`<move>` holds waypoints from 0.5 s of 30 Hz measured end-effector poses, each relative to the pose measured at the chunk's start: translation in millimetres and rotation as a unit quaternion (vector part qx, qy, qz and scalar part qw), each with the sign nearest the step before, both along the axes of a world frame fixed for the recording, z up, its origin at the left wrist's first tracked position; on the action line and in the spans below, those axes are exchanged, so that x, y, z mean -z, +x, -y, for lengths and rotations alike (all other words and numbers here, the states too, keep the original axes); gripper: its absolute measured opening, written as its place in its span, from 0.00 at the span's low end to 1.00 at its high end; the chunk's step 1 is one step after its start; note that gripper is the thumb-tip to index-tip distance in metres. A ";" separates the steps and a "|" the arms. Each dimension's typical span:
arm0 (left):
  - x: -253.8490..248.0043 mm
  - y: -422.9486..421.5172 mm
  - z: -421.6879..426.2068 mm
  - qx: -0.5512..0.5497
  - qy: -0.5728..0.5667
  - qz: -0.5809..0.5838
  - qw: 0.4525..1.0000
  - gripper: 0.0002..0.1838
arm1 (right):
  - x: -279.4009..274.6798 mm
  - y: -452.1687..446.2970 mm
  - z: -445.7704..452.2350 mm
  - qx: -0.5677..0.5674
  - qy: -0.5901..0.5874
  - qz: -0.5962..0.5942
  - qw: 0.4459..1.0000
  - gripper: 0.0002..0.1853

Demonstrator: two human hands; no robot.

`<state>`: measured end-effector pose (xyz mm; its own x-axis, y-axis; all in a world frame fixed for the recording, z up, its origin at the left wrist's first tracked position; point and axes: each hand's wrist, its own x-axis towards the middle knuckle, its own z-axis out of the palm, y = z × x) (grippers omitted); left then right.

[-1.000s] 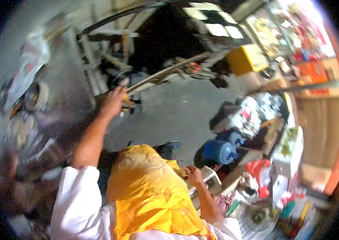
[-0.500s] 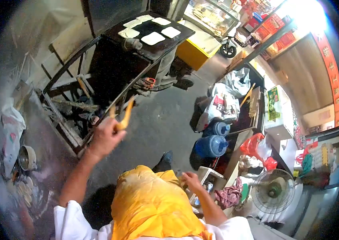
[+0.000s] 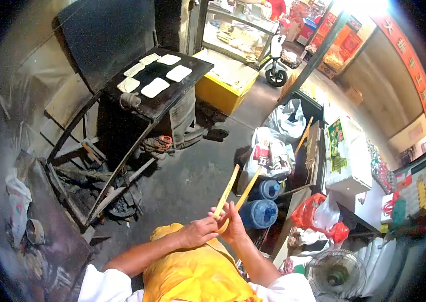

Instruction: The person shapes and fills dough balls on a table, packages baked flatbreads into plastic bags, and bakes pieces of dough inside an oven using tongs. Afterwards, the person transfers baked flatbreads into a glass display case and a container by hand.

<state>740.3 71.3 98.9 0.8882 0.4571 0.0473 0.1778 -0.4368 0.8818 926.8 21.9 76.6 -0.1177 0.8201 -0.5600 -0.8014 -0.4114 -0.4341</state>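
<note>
In front of my apron a pair of yellow tongs (image 3: 227,194) points away from me, its two long arms spread apart. My left hand (image 3: 198,233) is closed around the near part of the tongs. My right hand (image 3: 235,227) is closed on the tongs near their bent end, right beside the left. The fingers partly hide the bend. Several flat pale pieces of dough (image 3: 155,87) lie spaced out on a black griddle table (image 3: 145,108) ahead to the left, well beyond both hands.
A yellow box (image 3: 223,95) stands beyond the griddle, near a glass food case (image 3: 233,38). Blue water jugs (image 3: 259,214), plastic bags (image 3: 266,156) and a fan (image 3: 336,274) line my right side. A black metal frame (image 3: 117,189) extends on the left.
My left hand has brought the tongs from the left to the middle. My right hand has come up from my side and now holds them too. The view has shifted.
</note>
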 end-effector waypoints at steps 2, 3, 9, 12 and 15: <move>-21.4 9.0 -14.4 -0.036 0.018 0.006 0.999 0.18 | 24.1 21.5 -6.9 0.036 -0.052 0.045 0.997 0.27; -28.9 10.5 -20.5 -0.074 0.033 0.018 0.997 0.18 | 34.4 31.4 -9.3 0.048 -0.080 0.049 0.994 0.25; 103.9 -62.0 -71.9 -0.334 -0.348 -0.062 0.874 0.19 | 65.9 72.3 -2.5 0.040 -0.138 0.077 0.987 0.30; 110.9 -113.0 -89.3 -0.470 -0.441 -0.027 0.765 0.18 | 49.0 69.3 -12.1 0.009 -0.181 0.102 0.978 0.29; 129.9 -164.5 -108.7 -0.543 -0.500 0.082 0.670 0.16 | 48.6 62.2 -37.1 -0.018 -0.223 0.121 0.967 0.24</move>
<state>575.8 180.0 -31.0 0.0274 0.7049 -0.7088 -0.2229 0.6955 0.6830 989.0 59.0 28.1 0.0370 0.4884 -0.8719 -0.6797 -0.6273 -0.3802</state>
